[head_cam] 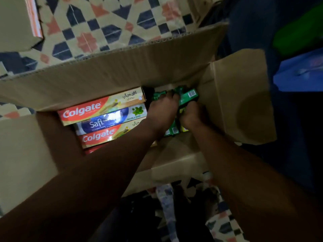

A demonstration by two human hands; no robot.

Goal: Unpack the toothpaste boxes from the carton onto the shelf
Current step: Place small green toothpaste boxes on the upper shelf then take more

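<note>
Cardboard carton (111, 74) of Colgate boxes (103, 108), both hands' (164, 110) grip around green boxes (187, 96) inside.

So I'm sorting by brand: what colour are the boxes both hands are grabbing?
Green boxes, gripped by the left hand and right hand; head view.

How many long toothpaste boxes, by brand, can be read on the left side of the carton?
Colgate: 2, the far one and the near one.
Safi: 1, lying between them.
Total: 3 readable. A red edge shows below, brand hidden. The green packs under the hands are not counted.
</note>
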